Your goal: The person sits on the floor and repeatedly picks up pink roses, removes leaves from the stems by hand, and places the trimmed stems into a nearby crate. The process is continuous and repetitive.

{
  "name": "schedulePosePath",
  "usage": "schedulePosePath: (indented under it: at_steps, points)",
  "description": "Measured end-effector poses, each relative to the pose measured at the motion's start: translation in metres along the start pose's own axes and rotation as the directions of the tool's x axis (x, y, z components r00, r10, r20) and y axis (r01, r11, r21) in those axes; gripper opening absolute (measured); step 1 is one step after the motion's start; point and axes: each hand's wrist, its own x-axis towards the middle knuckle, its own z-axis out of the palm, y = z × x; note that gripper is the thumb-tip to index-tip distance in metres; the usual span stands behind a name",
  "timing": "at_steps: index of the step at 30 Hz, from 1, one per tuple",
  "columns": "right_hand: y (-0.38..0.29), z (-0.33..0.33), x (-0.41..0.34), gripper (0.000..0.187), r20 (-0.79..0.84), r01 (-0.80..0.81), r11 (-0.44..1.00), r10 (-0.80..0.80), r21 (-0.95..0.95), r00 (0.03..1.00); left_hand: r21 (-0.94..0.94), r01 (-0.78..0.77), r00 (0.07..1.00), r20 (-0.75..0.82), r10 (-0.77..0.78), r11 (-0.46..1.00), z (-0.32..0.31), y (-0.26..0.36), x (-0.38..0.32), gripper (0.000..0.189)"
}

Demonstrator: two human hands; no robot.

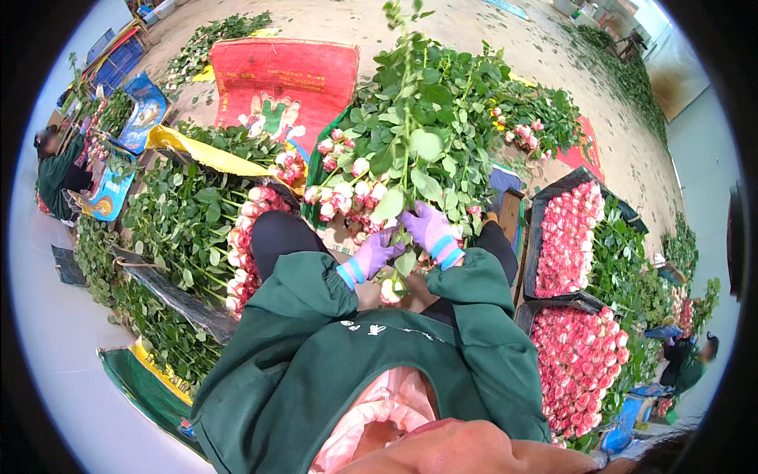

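A single rose (391, 291) with a white, pink-tinged bloom hangs head-down before my lap. Its long leafy stem (406, 136) rises away from me over the pile. My right hand (427, 230), in a purple knit glove with a striped cuff, pinches this stem. Lower down, my left hand (372, 256), gloved alike, has its fingers curled about the stem close to the bloom; leaves partly hide the contact. Just beyond both hands lies a heap of cut roses (349, 195), pink-and-white blooms towards me and green foliage (456, 89) behind.
Dark troughs of packed pink roses (577, 367) stand at my right. On my left, leafy roses (183, 219) lie between sheet dividers (177, 296). A red woven sack (284, 77) is ahead. Co-workers sit at far left (62, 166) and far right (687, 361). Leaf litter (622, 77) covers some floor.
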Motion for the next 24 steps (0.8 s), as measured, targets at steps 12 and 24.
schedulePosePath:
  at_steps: [12,24]
  points:
    - [0.012,-0.058,-0.006,0.027,-0.335,0.665,0.747,-0.623,0.013,0.707,-0.030,0.094,0.995,-0.012,-0.094,0.995,0.029,0.085,-0.002,0.041]
    - [-0.026,-0.077,-0.036,0.036,-0.243,0.281,0.096,-0.290,0.955,0.926,-0.739,0.340,0.940,0.280,-0.194,0.582,0.090,0.129,0.005,0.028]
